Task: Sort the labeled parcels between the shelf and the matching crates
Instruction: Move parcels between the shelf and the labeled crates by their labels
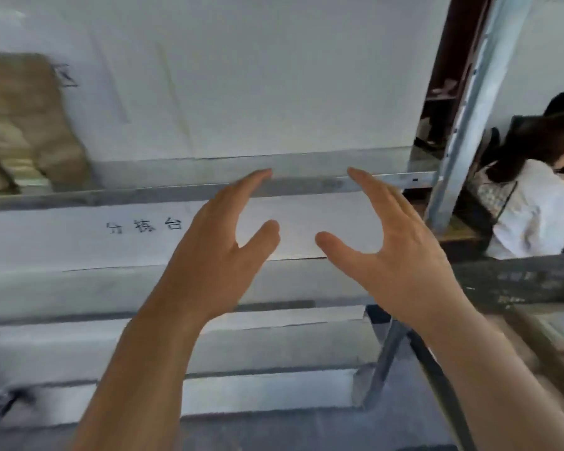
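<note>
My left hand [222,236] and my right hand [391,242] are raised side by side in front of a grey metal shelf [118,198], palms facing each other, fingers straight, thumbs spread. Neither holds anything. A white paper strip with black characters [144,226] hangs on the shelf's front edge behind my hands. Brown cardboard parcels [23,125] stand on the shelf board at the far left, blurred. No crate is clearly visible.
White sheeting [258,76] backs the shelf. A metal upright [469,109] stands at the right, with angled braces [391,353] lower down. A seated person in a white top [531,203] is beyond it at the right. Lower shelf boards [79,346] lie below.
</note>
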Motion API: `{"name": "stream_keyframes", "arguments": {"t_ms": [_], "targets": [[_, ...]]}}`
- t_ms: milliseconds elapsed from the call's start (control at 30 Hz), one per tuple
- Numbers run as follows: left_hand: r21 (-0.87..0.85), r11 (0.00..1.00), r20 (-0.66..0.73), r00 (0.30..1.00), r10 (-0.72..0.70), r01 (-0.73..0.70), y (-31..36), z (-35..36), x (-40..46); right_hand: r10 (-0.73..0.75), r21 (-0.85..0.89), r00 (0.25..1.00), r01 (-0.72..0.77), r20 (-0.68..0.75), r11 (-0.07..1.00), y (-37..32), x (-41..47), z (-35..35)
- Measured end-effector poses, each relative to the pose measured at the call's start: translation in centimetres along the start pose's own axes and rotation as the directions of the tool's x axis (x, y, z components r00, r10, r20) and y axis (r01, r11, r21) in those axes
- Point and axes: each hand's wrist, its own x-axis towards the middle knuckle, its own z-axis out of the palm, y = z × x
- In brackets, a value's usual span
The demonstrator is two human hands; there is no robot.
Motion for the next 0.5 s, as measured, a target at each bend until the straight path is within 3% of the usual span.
{"name": "stream_keyframes", "arguments": {"t_ms": [300,500], "targets": [[0.1,0.977,-0.246,0.956,-0.158,0.187,-12.3,-23.4,-11.1,-0.251,0.276,0.963,0.214,0.103,0.937,-23.2,-0.1,19.1],[0.125,0.963,-0.314,0.93,-0.19,0.239,-19.1,-33.6,-13.3,-0.307,0.327,0.94,0.245,0.153,0.913,-32.9,1.1,26.9]]}}
